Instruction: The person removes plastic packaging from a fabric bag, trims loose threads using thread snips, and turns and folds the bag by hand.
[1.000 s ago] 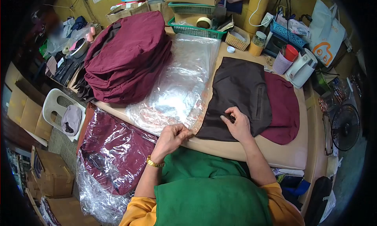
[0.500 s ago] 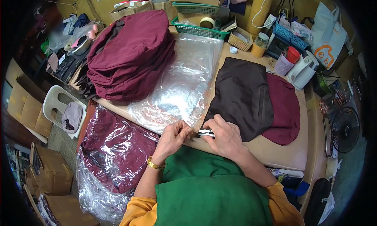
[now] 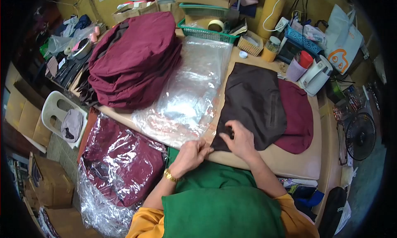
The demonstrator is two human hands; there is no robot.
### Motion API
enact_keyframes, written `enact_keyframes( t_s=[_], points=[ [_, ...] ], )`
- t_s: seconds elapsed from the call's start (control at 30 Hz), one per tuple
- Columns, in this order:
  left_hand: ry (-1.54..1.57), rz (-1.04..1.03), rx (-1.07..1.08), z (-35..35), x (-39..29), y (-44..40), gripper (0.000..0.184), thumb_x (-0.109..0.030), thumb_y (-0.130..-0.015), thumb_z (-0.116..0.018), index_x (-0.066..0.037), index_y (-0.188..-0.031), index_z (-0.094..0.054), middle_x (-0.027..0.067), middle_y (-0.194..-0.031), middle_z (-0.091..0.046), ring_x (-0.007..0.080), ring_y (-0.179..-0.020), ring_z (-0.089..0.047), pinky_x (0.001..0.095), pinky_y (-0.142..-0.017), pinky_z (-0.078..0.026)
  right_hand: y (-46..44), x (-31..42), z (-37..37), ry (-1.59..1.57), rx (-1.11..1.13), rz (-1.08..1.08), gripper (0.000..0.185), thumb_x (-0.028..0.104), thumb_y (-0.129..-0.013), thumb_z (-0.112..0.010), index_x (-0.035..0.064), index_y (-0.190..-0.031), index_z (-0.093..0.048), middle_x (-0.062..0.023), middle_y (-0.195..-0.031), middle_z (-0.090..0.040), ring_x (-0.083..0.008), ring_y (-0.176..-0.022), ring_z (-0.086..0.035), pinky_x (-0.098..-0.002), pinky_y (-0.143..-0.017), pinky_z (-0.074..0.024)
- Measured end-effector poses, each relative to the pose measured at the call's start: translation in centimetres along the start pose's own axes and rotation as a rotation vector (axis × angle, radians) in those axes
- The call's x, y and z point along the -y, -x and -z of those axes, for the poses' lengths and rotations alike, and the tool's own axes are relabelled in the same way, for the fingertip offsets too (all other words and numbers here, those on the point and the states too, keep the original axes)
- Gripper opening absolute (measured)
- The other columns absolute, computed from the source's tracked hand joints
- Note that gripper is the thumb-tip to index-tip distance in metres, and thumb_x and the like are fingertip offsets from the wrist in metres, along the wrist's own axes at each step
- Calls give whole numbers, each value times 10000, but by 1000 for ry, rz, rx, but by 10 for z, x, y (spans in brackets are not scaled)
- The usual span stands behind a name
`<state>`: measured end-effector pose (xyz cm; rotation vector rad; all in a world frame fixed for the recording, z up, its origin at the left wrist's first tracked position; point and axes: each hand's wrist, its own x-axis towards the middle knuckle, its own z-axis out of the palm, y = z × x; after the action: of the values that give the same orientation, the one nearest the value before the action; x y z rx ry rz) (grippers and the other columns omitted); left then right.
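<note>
Near the table's front edge, my left hand (image 3: pixel 191 156) pinches the lower left corner of a dark brown fabric piece (image 3: pixel 252 101). My right hand (image 3: pixel 240 143) is over the lower part of that piece, a short way to the right, with curled fingers and the thumb near the index finger. Something dark shows between its fingers, too hidden to make out. Under the brown piece, a maroon fabric piece (image 3: pixel 298 118) sticks out on the right. Clear plastic sheets (image 3: pixel 194 80) lie flat to the left of it.
A tall pile of maroon fabric items (image 3: pixel 132 56) stands at the back left. Below the table's left edge is a plastic-wrapped maroon item (image 3: pixel 124 163). Green baskets (image 3: pixel 209 33), a jar (image 3: pixel 271 49) and a white kettle (image 3: pixel 315 75) line the back. A white chair (image 3: pixel 53 109) is at left.
My right hand first came in to my left with a small silver-white tool, then moved back up over the brown fabric. The tool's bright part no longer shows. My left hand has shifted slightly down and right.
</note>
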<state>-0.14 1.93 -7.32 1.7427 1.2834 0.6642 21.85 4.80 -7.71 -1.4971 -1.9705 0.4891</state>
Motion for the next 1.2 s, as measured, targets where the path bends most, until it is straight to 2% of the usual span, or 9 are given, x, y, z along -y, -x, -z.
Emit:
enact_keyframes(
  t_s=[0.23, 0.53, 0.6, 0.8, 0.9, 0.97, 1.03, 1.13, 1.2],
  points=[
    [390, 150, -233, 63, 25, 19, 474, -326, -1025, -522, -25, -665, -587, 4, -579, -562, 88, -534, -493, 263, -496, -405, 16, 18, 60, 69, 702, 28, 269, 269, -858, -733, 66, -996, -623, -133, -927, -708, -313, -913, -690, -395, -753, -524],
    [-17, -51, 356, -37, -7, 17, 479, -431, -935, -648, -3, -725, -600, 141, -577, -547, 285, -540, -540, 400, -577, -434, -120, -23, 27, -118, -170, 13, 355, 297, -855, -750, 33, -1022, -581, -120, -820, -664, -259, -765, -657, -376, -712, -510],
    [-20, -44, 376, -34, -1, 26, 454, -400, -927, -668, -1, -725, -587, 146, -573, -510, 270, -526, -492, 397, -562, -415, -135, -49, 10, 141, -129, -171, 422, 395, -853, -730, 53, -1045, -574, -172, -984, -695, -367, -998, -656, -474, -819, -507],
    [176, 22, 374, 11, 12, 33, 339, -209, -923, -699, 23, -731, -542, 22, -713, -500, 98, -646, -406, 293, -583, -364, -138, -68, -15, 234, -150, -256, 200, 206, -855, -659, 39, -954, -612, -221, -928, -692, -422, -925, -662, -526, -811, -510],
    [498, -64, 349, 28, 27, 34, 118, -35, -876, -645, 28, -970, -679, 35, -1015, -601, 109, -891, -529, 262, -732, -425, -171, -65, 1, -88, -6, -316, 268, 242, -836, -734, 20, -945, -631, -203, -902, -703, -365, -833, -689, -444, -756, -521],
    [968, -74, 13, 43, 14, 46, 513, -97, -826, -664, 59, -1307, -575, 163, -1318, -581, 208, -1138, -571, 308, -934, -455, -188, -39, 24, -640, -174, -156, 287, 293, -845, -764, 51, -931, -635, -69, -797, -664, -197, -627, -618, -334, -579, -480],
    [1180, -419, -46, 72, -34, 47, 808, -170, -764, -669, 148, -1437, -355, 228, -1510, -402, 294, -1319, -479, 369, -1109, -368, -200, -7, 80, -1258, 138, -122, 243, 328, -905, -723, 111, -918, -615, 46, -720, -540, -54, -511, -441, -231, -466, -346],
    [1305, -424, -342, 88, -48, 57, 634, -232, -796, -588, 108, -1311, -442, 244, -1447, -465, 350, -1335, -469, 477, -1165, -282, -183, 53, 133, -1528, 80, 202, 182, 313, -963, -656, 158, -908, -577, 97, -661, -447, -7, -474, -324, -192, -453, -246],
    [839, -615, -101, 97, -33, 56, 354, -242, -835, -572, 29, -1047, -652, 261, -1412, -510, 379, -1364, -442, 547, -1185, -187, -182, 35, 142, -1552, 115, 288, 133, 277, -986, -622, 161, -932, -586, 108, -645, -444, -11, -456, -312, -194, -444, -243]
  ],
)
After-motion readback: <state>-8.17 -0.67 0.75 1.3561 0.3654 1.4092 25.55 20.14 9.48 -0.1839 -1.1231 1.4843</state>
